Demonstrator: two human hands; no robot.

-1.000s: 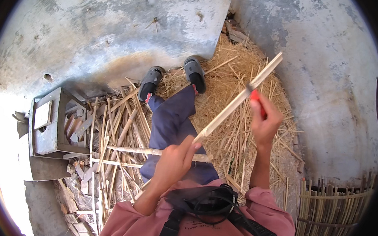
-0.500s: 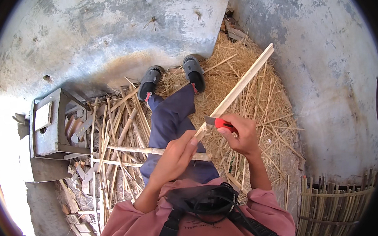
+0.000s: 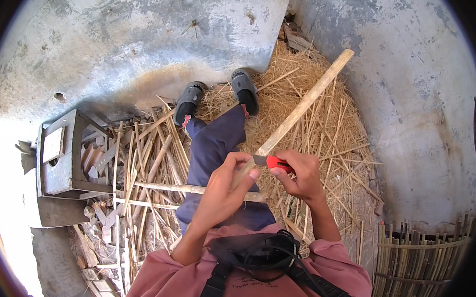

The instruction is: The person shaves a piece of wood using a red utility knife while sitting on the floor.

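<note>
At the left we are seeing a grey box (image 3: 57, 178) standing near the back wall (image 3: 136, 46), with sticks (image 3: 162, 156) lying loosely beside it, perhaps for being within reach. A pole (image 3: 191, 189) is crossing the legs (image 3: 213, 144), which are seemingly bearing it. Beside the pole, the left hand (image 3: 221, 191) is holding the near end of the strip (image 3: 306, 102): thumb and fingers are closing about it, parted only by the wood between them, and we are judging that this grip is steadying it against the blade. The strip is sloping up and away to the right, its far end hanging free, so that the long part is pointing outward. Just beside the left fingers, the knife (image 3: 277, 163) is lying with its blade across the strip, apparently touching it. The right hand (image 3: 304, 178) is clasping the red handle, fingers folding round it and thumb bracing it, presumably for close control of the edge. Below, straw (image 3: 271, 112) is spreading thickly, and at the far right a slat screen (image 3: 424, 257) is standing near the right wall (image 3: 420, 139)
</note>
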